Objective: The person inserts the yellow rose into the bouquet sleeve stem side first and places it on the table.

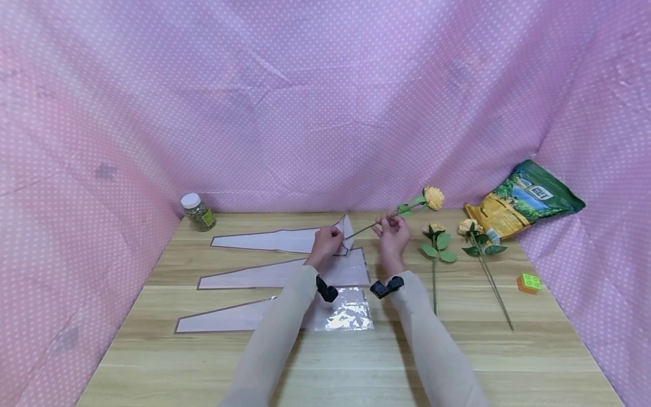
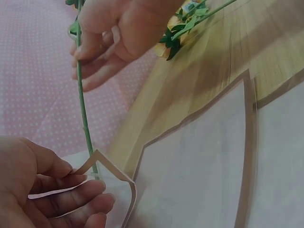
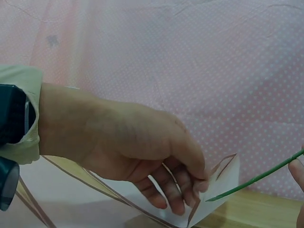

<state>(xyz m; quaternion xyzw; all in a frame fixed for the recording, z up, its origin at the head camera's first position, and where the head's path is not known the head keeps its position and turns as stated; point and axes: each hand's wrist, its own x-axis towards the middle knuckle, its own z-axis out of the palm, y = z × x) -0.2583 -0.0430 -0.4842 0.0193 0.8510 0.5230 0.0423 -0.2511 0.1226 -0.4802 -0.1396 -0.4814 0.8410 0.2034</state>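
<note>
My left hand [image 1: 327, 243] pinches the brown-edged rim of the farthest flower sleeve [image 1: 269, 240], a long tapered pale bag whose wide end is lifted and spread. In my right hand [image 1: 393, 237], thumb and fingers pinch the green stem of a yellow artificial rose [image 1: 434, 198]. The bloom points up to the right, and the bare stem slants down left. In the left wrist view the stem's [image 2: 85, 123] lower end is at the sleeve's mouth [image 2: 116, 175]. The right wrist view shows the stem tip [image 3: 213, 196] beside the left fingertips; how far inside it reaches I cannot tell.
Two more sleeves [image 1: 229, 280] [image 1: 218, 320] lie nearer me. Right of my hands lie two yellow roses [image 1: 434, 251] [image 1: 480, 254]. A green-yellow packet [image 1: 526, 198] leans at the back right, near a toy block [image 1: 529, 283]. A white-lidded jar [image 1: 198, 212] stands back left.
</note>
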